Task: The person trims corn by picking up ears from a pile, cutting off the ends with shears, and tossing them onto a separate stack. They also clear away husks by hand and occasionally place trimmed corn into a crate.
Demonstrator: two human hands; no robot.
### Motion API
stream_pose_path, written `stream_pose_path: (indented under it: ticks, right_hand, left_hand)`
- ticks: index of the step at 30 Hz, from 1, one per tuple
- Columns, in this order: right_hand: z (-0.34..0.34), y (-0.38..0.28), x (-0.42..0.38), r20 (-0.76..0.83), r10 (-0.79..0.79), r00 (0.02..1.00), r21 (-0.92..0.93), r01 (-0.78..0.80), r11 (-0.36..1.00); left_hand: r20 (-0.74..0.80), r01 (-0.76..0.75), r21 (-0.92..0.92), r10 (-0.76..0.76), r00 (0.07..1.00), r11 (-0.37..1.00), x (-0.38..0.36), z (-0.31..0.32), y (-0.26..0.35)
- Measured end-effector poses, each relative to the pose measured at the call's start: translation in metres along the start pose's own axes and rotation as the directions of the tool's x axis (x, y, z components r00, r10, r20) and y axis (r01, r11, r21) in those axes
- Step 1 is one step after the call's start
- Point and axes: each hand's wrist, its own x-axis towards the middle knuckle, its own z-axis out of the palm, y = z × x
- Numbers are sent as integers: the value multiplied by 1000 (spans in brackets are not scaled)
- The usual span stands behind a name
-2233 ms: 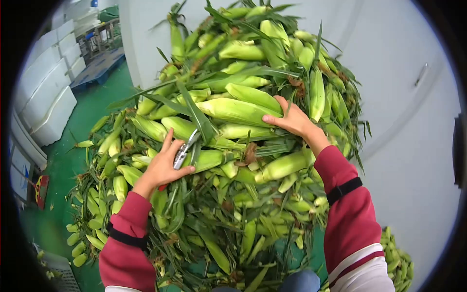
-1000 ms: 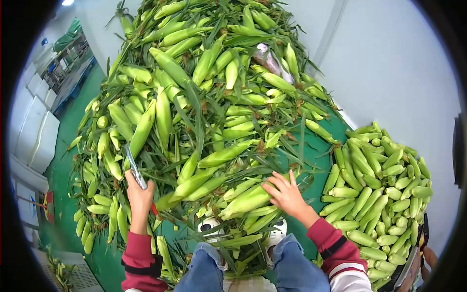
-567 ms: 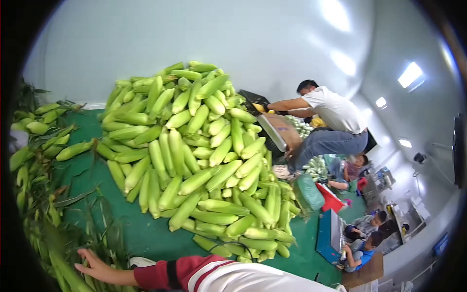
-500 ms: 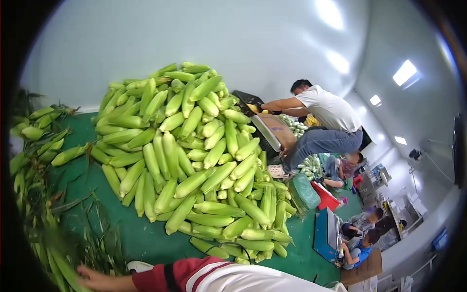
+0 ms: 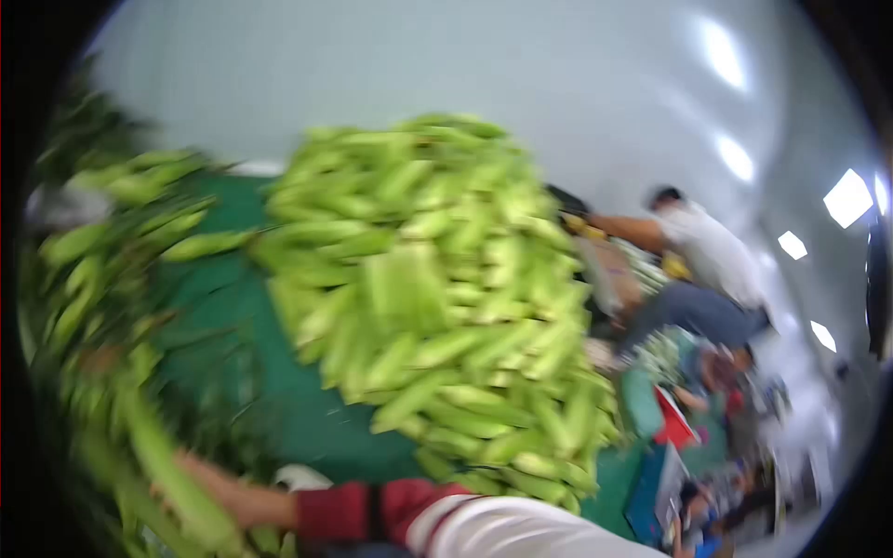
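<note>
My left hand (image 5: 200,488) is at the lower left, at the end of a maroon sleeve, and its fingers are closed round a long green ear of corn (image 5: 167,456) still in its husk. Motion blur softens the fingers. More husked ears and loose leaves (image 5: 79,288) lie around it along the left side. In the middle, a large pile of green ears of corn (image 5: 465,316) rests on the green floor (image 5: 279,400) against the pale wall. My right hand is out of view.
At the right, a person in a white shirt (image 5: 712,251) bends over a dark crate (image 5: 567,200) and cardboard. A red container (image 5: 674,418), a green bag (image 5: 640,402) and a blue box (image 5: 646,493) stand nearby. Other people sit farther right. A white rounded object (image 5: 302,477) lies beside my forearm.
The view has swung, so the pile sits further right and is blurred. My left hand, earlier beside long green leaves, now grips an ear of corn.
</note>
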Motion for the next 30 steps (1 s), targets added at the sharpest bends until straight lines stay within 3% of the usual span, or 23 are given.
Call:
stream_pose_path:
  ticks: [1, 2, 3, 5, 6, 7, 8, 9, 10, 12, 15, 18, 22, 25, 26, 28, 30]
  right_hand:
    - [13, -10, -11, -58, -26, 998, 35, 29, 999]
    - [6, -17, -13, -56, 54, 997, 45, -52, 998]
    - [-1, -25, -16, -54, 135, 989, 54, -132, 990]
    - [8, -27, -18, -347, 63, 936, 31, -56, 998]
    - [4, -23, -22, -365, 28, 931, 7, -27, 1000]
    - [-6, -18, -21, -396, -37, 918, 0, 40, 999]
    - [-13, -16, -17, -432, -98, 896, -31, 94, 995]
    - [-16, -13, -14, -467, -171, 867, -73, 155, 985]
    - [-13, -9, -14, -499, -220, 838, -116, 186, 976]
    - [1, -6, -13, -544, -339, 767, -215, 263, 940]
    - [10, 1, -17, -508, -481, 715, -356, 334, 873]
    - [2, 4, -28, -391, -532, 752, -451, 347, 822]
    - [6, 13, -26, -252, -576, 777, -579, 356, 733]
    - [4, 6, -22, -215, -502, 837, -599, 293, 745]
    - [0, 3, -21, -225, -411, 883, -503, 256, 825]
    - [-9, -5, -22, -209, -227, 951, -297, 160, 941]
    - [-9, -11, -27, -270, -112, 956, -417, -11, 909]
  left_hand:
    - [-12, -56, -8, 56, 998, 998, -1, -8, -10]
    - [-37, -156, 83, 159, 987, 984, -4, -19, -18]
    - [-122, -133, 648, 274, 954, 750, -5, -20, -9]
    - [-129, -27, 955, 496, 858, 296, -20, -25, 0]
    - [-211, -65, 796, 376, 902, 602, -30, -15, 9]
    - [-223, 58, 564, 84, 971, 823, -36, -15, 5]
    - [-53, -14, -88, 10, 999, 996, -43, -8, -11]
    - [141, 215, -440, -169, 975, 872, -52, -1, -11]
    - [370, 363, -556, -168, 914, 748, -56, 4, -15]
    - [605, 590, -578, -188, 773, 564, -65, 23, -16]
    - [676, 675, -561, -206, 707, 479, -71, 52, -5]
    - [665, 649, -603, -157, 730, 464, -58, 68, -1]
    - [527, 534, -589, -213, 823, 606, -40, 77, -3]
    - [487, 586, -454, -364, 794, 671, -35, 63, -3]
    - [522, 601, -419, -361, 773, 681, -34, 56, -2]
    - [501, 467, -231, -307, 809, 854, -33, 45, -3]
    - [470, 311, -130, -218, 855, 941, -36, 35, -2]
